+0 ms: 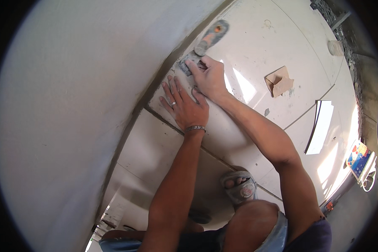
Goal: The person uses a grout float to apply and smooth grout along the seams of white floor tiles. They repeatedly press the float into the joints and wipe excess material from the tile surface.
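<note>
My left hand [185, 106] lies flat on the pale floor tile [248, 46] beside the foot of the wall, its fingers spread, with a ring and a bracelet on it. Just beyond it, my right hand [212, 80] has its fingers closed at the dirty grey blade of a putty knife [214, 38]. The grey and orange handle points away to the far right and is slightly smeared. Part of the blade is hidden under my right fingers. The blade is close to the joint between floor and wall.
A pale wall [71, 96] rises on the left. Torn brown cardboard [279, 82], a white strip [320, 126] and a colourful bag [360, 159] lie to the right. My sandalled foot [240, 185] and bent knee are close below. Rough debris [340, 29] edges the far right.
</note>
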